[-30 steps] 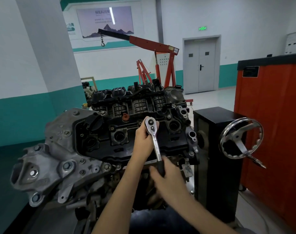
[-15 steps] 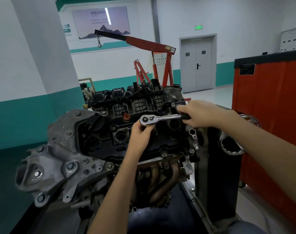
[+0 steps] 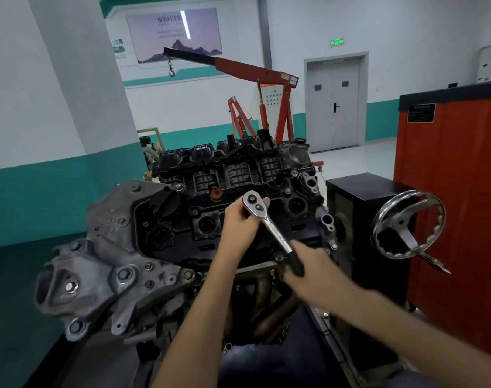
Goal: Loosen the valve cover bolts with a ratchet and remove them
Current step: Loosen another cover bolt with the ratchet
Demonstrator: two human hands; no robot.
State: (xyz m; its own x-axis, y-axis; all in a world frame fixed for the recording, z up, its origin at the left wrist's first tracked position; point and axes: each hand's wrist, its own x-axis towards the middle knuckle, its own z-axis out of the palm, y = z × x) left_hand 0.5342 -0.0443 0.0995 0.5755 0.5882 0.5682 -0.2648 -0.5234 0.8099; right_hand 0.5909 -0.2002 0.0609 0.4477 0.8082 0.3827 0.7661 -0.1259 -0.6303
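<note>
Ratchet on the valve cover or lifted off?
Engaged, apparently: the ratchet sits head-down on the valve cover, left hand cupping its head, right hand gripping the handle. Underside hidden.

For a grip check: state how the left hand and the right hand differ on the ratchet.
The left hand cups the chrome head of the ratchet, up over the cover; the right hand grips the black handle, low by the cover's near edge. The left hand lies farther off; the right hand is nearer the camera. The left hand looks sharp; the right hand is blurred. Both hold the same ratchet.
</note>
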